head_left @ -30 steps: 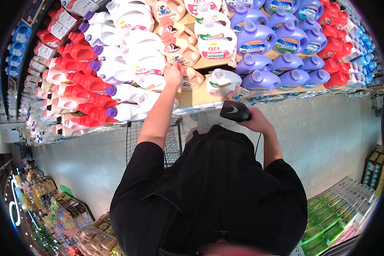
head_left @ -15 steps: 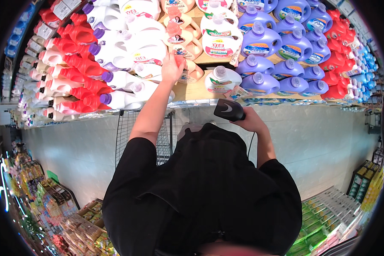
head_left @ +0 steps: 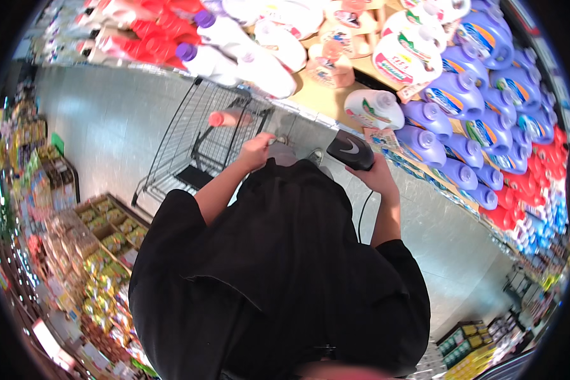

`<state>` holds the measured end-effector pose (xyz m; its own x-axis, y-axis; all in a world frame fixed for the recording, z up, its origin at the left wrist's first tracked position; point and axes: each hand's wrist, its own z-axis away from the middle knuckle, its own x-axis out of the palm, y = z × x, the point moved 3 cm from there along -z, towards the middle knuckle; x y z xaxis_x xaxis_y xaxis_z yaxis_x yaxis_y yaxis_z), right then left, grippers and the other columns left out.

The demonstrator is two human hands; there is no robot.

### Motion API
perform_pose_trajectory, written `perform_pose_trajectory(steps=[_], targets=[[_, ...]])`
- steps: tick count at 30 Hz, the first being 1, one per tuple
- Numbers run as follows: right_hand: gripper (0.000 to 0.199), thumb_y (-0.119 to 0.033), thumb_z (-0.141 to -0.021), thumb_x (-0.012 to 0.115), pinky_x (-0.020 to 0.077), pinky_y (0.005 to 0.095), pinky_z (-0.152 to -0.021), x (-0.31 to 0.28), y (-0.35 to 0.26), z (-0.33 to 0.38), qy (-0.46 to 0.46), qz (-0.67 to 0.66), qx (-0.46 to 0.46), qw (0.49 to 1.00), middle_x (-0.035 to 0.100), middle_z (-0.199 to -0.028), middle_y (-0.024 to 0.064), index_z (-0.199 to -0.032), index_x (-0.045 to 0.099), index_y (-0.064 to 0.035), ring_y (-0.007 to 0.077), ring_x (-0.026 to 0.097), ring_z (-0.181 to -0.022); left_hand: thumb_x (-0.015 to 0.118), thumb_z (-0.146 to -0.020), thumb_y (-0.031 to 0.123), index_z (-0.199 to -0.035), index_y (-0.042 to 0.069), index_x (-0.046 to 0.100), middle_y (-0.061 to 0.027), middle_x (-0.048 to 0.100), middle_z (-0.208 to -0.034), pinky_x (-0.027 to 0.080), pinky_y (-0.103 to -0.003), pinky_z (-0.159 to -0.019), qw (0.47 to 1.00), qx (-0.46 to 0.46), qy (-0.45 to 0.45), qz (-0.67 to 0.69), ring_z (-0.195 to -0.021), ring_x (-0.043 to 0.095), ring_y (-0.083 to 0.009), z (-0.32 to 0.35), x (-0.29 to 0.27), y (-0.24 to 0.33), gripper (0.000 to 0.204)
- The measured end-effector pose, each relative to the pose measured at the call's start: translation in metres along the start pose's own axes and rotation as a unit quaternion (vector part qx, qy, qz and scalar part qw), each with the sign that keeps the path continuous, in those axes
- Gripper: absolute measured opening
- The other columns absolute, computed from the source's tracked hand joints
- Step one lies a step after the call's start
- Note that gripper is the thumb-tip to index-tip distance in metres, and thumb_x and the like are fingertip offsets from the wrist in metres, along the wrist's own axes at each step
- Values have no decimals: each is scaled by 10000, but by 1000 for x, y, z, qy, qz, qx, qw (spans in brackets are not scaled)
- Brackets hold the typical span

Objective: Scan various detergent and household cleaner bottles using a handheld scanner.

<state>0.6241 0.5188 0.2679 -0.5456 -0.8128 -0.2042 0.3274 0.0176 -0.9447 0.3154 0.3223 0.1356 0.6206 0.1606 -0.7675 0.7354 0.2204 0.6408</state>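
Observation:
My right hand point(head_left: 380, 175) is wrapped round a black handheld scanner point(head_left: 350, 151), from which a thin cable hangs down. The scanner head is just in front of the shelf edge. Beside the shopping cart point(head_left: 171, 136), my left hand point(head_left: 256, 152) is closed in a fist. What it grips, if anything, I cannot make out. A pale pink bottle with a red cap point(head_left: 218, 119) shows on its side within the cart's outline, apart from my fingers. On the shelf, peach bottles point(head_left: 330, 71) stand between white detergent bottles point(head_left: 373, 109).
Purple bottles point(head_left: 453, 95) fill the shelf to the right, and red bottles point(head_left: 161, 38) the far left. The grey floor point(head_left: 107, 120) runs behind the cart. Crates of packaged goods point(head_left: 111, 221) stand at the lower left, with more goods at the lower right.
My left hand has left the peach bottle's cap on the shelf and come down near the cart. A red-capped bottle now shows over the cart. The view has turned; the scanner stays in my right hand.

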Motion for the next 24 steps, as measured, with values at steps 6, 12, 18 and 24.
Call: perform_pose_trajectory(steps=[6,12,18,24], targets=[[388,-123,-777,849,513,306,-874,41,-10,-53,-96,22,16,995,751,-1006,51,-1127,714,-25,94,628,-907,619,-811,114,-1102,65,664,-142,715,-886,550,-453,-775,932,-355,39,-55,-856,695,-348,118,-9,-138,299],[335,-107,-794,828,511,276,-813,92,-57,-100,-122,60,-9,991,724,-929,5,-1091,712,-3,51,564,-854,686,-851,283,-1180,60,641,-36,684,-874,503,-331,-604,715,-606,127,325,-741,630,-131,137,6,-221,400],[451,-26,-731,790,511,300,-839,152,-101,-126,-86,116,51,988,722,-938,63,-1167,675,-11,79,580,-874,699,-856,485,-1441,39,503,-195,592,-1356,385,-562,-1058,704,-606,54,367,-1303,500,-359,89,18,-262,761],[398,34,-742,764,518,302,-855,183,-97,-115,-109,91,94,985,736,-997,85,-1129,683,-3,101,634,-913,697,-867,499,-1502,9,402,-189,473,-1481,349,-507,-1096,602,-609,13,516,-1366,438,-326,13,40,-288,855]])
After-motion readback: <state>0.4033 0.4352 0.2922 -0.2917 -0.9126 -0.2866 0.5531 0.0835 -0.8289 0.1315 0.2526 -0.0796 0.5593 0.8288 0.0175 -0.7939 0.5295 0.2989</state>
